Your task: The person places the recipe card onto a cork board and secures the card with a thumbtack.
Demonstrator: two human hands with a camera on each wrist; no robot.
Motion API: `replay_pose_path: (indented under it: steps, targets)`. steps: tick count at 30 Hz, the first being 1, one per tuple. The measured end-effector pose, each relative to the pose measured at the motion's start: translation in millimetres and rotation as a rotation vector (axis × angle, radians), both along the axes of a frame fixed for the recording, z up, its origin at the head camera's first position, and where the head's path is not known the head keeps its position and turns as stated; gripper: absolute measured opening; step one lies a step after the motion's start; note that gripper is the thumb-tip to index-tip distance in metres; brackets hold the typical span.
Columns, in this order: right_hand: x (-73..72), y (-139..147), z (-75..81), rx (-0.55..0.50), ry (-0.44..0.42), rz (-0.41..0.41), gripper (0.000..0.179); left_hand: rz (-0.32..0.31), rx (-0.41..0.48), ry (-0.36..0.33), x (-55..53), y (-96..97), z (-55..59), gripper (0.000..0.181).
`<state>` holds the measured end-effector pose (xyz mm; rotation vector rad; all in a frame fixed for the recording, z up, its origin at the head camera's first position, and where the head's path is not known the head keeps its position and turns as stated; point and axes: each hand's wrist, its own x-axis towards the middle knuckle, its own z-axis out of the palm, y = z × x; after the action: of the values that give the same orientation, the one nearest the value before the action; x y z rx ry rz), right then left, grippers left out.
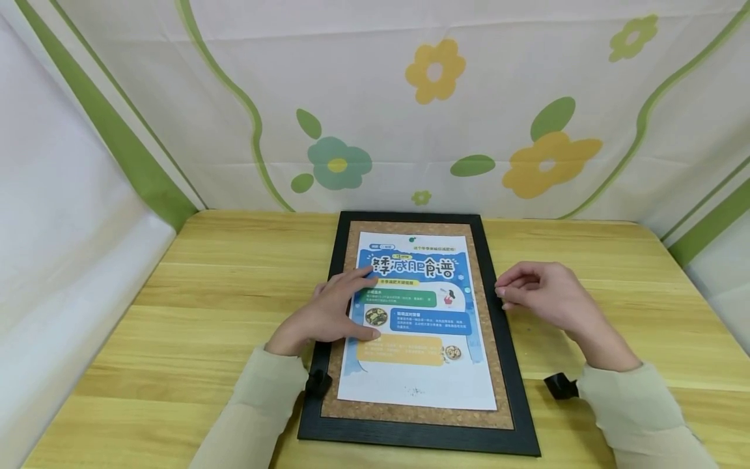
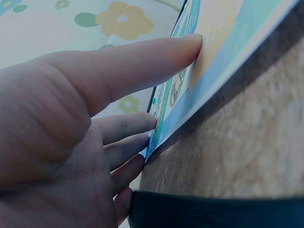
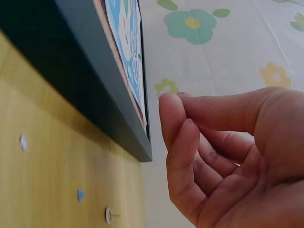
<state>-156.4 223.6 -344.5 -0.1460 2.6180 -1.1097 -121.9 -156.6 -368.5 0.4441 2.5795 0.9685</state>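
Note:
A printed sheet of paper (image 1: 410, 384) in blue, green and orange lies on a cork board (image 1: 375, 412) with a black frame (image 1: 410, 438). A small green pushpin (image 1: 413, 240) is at the sheet's top edge. My left hand (image 1: 336, 306) rests across the sheet's left edge, fingers and thumb extended; in the left wrist view the thumb (image 2: 156, 59) touches the print, and the paper's edge stands slightly off the cork. Just beside the frame's right side is my right hand (image 1: 541, 293). Its thumb and fingertips meet in the right wrist view; anything between them is hidden.
Small pieces lie on the wooden table (image 1: 193, 312) right of the board: a white one (image 3: 23, 142), a blue one (image 3: 80, 194) and a pushpin (image 3: 109, 215) with its needle sideways. A flowered cloth (image 1: 381, 78) hangs behind the board.

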Motion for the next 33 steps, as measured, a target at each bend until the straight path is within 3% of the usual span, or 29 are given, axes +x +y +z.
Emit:
replay_pose_path:
  steps: [10,33]
  targets:
    - [1.5,-20,1.6,-0.111,-0.01,0.074,0.019,-0.008,0.0,-0.001,-0.1,-0.4,-0.3,0.094]
    - [14.2,-75,-5.2,-0.234,-0.098,0.375,0.007,-0.003,0.006,-0.001,-0.3,-0.5,-0.5,0.094]
